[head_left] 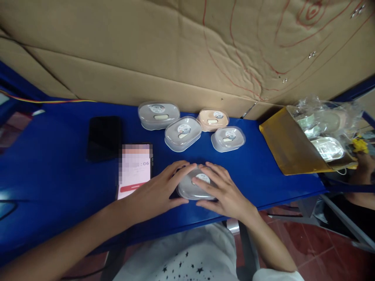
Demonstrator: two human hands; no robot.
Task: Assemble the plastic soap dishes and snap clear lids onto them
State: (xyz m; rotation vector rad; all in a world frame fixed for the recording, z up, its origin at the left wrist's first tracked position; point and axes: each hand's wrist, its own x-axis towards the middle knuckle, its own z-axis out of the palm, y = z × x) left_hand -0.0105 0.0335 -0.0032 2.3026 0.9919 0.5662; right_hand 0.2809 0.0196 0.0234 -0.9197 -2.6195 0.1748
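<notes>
A small clear-grey lidded plastic container (191,187) with a round label lies on the blue table (58,179) near its front edge. My left hand (159,191) rests on its left side, fingers stretched over the lid and thumb along the front. My right hand (224,191) covers its right side, fingers spread flat across the lid. Both hands press down on the container from either side.
Behind stand two grey containers (158,114) (183,133), a peach one (213,119) and a clear one (228,138). A black phone (104,137) and a lit phone (135,168) lie left. A yellow bag (290,144) of wrapped containers sits right, near another person's hand (363,166). Cardboard (175,50) backs the table.
</notes>
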